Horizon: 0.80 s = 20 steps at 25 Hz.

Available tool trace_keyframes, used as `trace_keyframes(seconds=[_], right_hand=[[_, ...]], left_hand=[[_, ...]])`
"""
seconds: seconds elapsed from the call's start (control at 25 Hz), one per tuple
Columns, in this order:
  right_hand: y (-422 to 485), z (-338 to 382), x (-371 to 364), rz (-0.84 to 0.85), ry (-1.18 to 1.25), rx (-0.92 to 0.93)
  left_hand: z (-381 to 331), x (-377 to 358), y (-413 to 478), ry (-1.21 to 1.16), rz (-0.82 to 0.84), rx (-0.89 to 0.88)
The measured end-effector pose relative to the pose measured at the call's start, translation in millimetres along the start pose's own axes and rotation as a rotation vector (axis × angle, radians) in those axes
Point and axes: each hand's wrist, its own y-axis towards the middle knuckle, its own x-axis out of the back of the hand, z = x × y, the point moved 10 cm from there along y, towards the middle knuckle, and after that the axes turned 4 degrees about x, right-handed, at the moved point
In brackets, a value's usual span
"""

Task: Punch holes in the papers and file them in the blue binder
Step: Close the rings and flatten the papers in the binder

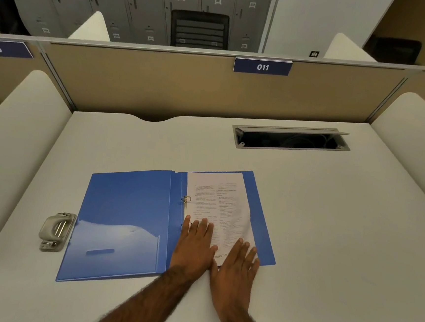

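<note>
One blue binder [129, 220] lies open and flat on the desk [329, 222], one stack of printed papers [220, 202] in its right half, one grey hole punch [56, 232] just beside the binder's left cover edge. Two bare hands, both at the binder's near right corner. Left hand [193, 246] rests palm down, fingers [201, 228] spread flat on the lower left part of the papers, fingertips next to the lower ring; nothing gripped. Right hand [235, 264] also flat and open, fingers pressing the papers' lower right corner, heel of the hand on the desk just off the binder's edge; holds nothing. Two metal rings [186, 199] stand along the papers' left margin beside the binder's spine; the upper one shows clearly, the lower is mostly hidden by the left hand. Left cover carries no papers. Beyond the binder, a cable tray [290, 139] set into the desk, lid open, cables inside.
</note>
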Motion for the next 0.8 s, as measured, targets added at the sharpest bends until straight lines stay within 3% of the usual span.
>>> trace_keyframes(seconds=[0.12,0.32,0.4,0.52,0.64,0.8], right_hand=[[5,16,17,-0.072,0.004,0.141],[-12,50,30,-0.153,-0.064,0.461],[-23,71,32,-0.135,-0.115,0.594],[-34,95,32,-0.113,-0.095,0.685],[-27,82,27,-0.076,0.026,0.513],[-13,43,14,-0.067,-0.012,0.316]], left_hand=[[-1,14,2,-0.091,-0.063,0.017],[29,69,10,-1.089,-0.193,0.321],[62,82,17,-1.268,-0.266,0.453],[118,92,23,-1.328,-0.296,0.552],[171,93,17,-1.299,-0.314,0.632],[220,86,6,-1.173,-0.319,0.733]])
